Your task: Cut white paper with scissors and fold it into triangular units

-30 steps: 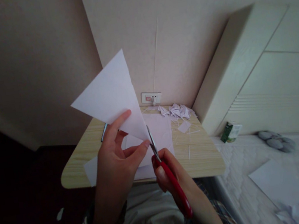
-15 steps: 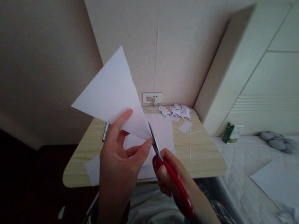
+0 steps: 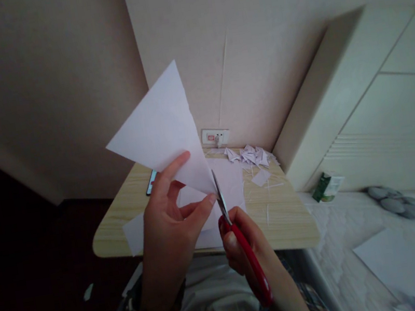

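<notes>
My left hand (image 3: 174, 218) pinches a white triangle of paper (image 3: 159, 126) near its lower corner, one finger lying across its face. The paper is held up above the table. In my right hand (image 3: 244, 239) is a pair of scissors (image 3: 254, 263) with red handles, its blades pointing up and away from me. The blades lie along the lower right edge of the paper, close to my left thumb; they look nearly closed, and I cannot tell whether paper is between them.
Below is a wood-grain table (image 3: 289, 221) with white sheets (image 3: 230, 178), a phone (image 3: 151, 181) and a pile of folded paper pieces (image 3: 250, 155). A wall socket (image 3: 215, 136) sits behind. To the right, a bed (image 3: 330, 230) bears a green-and-white carton (image 3: 326, 186), a grey object (image 3: 394, 201) and paper (image 3: 400, 256).
The whole view has shifted slightly, so everything appears a little further right. The hands, paper and scissors keep nearly the same positions relative to each other.
</notes>
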Demonstrator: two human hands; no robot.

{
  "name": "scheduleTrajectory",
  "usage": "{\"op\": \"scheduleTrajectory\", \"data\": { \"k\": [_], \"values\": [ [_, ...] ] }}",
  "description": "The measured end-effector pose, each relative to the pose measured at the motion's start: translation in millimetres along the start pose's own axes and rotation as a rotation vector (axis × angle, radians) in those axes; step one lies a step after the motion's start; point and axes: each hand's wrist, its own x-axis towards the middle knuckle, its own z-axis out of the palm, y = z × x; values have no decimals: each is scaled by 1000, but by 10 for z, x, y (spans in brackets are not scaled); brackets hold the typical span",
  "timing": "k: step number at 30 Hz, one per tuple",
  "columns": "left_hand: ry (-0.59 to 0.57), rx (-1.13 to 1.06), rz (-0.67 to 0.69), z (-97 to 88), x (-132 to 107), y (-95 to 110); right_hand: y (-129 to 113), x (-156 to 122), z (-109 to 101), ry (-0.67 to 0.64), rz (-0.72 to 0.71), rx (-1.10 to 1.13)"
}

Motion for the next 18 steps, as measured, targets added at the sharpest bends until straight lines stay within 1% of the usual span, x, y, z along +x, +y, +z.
{"op": "scheduleTrajectory", "data": {
  "k": [5,10,14,18],
  "values": [
    [15,-8,25,-10,5,-9,14,-2,2,-23,37,64],
    [20,-12,41,-14,-4,-15,49,-8,5,-65,67,79],
    [8,-2,28,-17,-11,-28,77,-7,-2,-63,58,90],
    [16,43,29,-19,-21,-36,116,-4,1,-83,20,135]
  ]
}}
